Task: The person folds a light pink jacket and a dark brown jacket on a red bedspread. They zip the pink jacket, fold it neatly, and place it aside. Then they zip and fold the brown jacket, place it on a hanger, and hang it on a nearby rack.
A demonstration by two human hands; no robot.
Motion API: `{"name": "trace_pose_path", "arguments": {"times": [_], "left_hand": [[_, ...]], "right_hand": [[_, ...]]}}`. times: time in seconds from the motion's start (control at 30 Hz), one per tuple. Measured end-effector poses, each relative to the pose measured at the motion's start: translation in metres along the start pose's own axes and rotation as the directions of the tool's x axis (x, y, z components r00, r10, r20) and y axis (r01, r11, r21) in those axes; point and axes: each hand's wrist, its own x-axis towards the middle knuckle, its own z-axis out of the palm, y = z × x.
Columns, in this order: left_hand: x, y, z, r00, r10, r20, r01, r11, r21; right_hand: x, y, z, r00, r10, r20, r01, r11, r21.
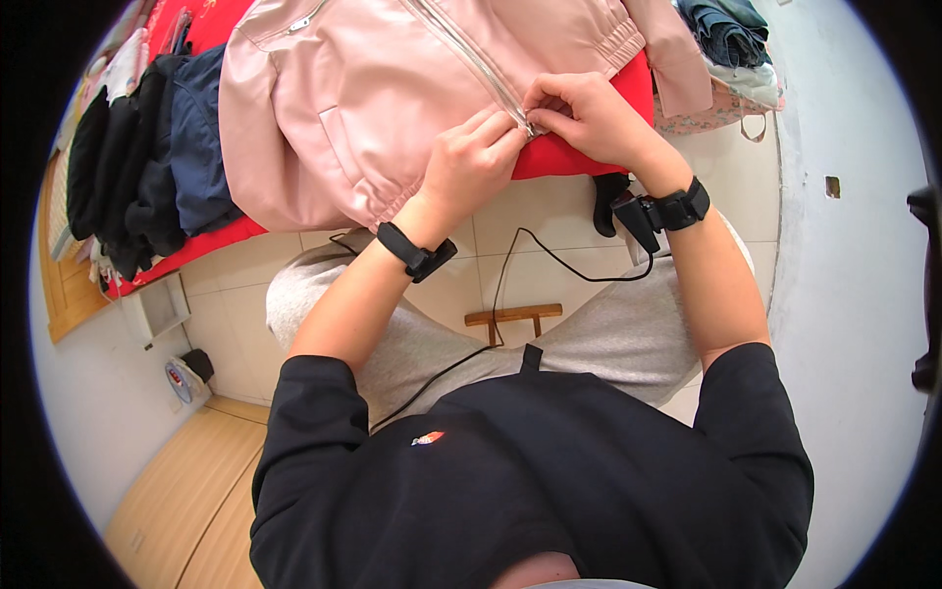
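Observation:
A pink jacket (392, 113) with elastic cuffs and hem lies spread on a red cloth (569, 157). Its silver zipper (469, 54) runs from the top down to the hem, where both hands meet. My left hand (471, 152) is closed in a pinch on the jacket's front edge beside the zipper's bottom end. Thumb and forefinger of my right hand (589, 116) pinch the zipper's lower end from the other side. The fingers hide the small parts between them, so whether the two zipper sides are joined there cannot be seen.
Dark folded clothes (132, 162) lie left of the jacket, with a navy garment (201, 137) beside it. Folded jeans (726, 34) are stacked at the far right. A black cable (579, 279) hangs from the right wrist device across my lap. A wooden stool (515, 314) shows between my legs.

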Motion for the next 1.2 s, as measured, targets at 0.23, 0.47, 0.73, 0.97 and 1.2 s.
{"name": "trace_pose_path", "arguments": {"times": [0.23, 0.47, 0.73, 0.97, 1.2], "left_hand": [[-0.007, -0.004, 0.007, 0.991, 0.118, 0.07, -0.119, 0.993, 0.011], [-0.01, -0.004, 0.008, 0.99, 0.125, 0.062, -0.125, 0.992, 0.0], [-0.005, 0.003, 0.002, 0.996, 0.093, 0.011, -0.092, 0.995, -0.03], [-0.003, 0.006, -0.013, 0.999, 0.0, 0.044, 0.0, 1.0, -0.015], [-0.002, 0.009, -0.015, 1.0, -0.025, -0.01, 0.024, 0.996, -0.082]], "right_hand": [[0.001, 0.0, 0.006, 0.999, -0.038, 0.019, 0.04, 0.995, -0.093], [0.005, 0.0, 0.011, 0.998, -0.065, 0.007, 0.066, 0.992, -0.111], [0.033, -0.007, 0.013, 0.987, -0.135, -0.086, 0.113, 0.968, -0.224], [0.117, -0.034, -0.007, 0.984, -0.172, -0.037, 0.15, 0.931, -0.334], [0.235, -0.037, -0.015, 0.989, -0.118, 0.085, 0.143, 0.886, -0.441]]}}
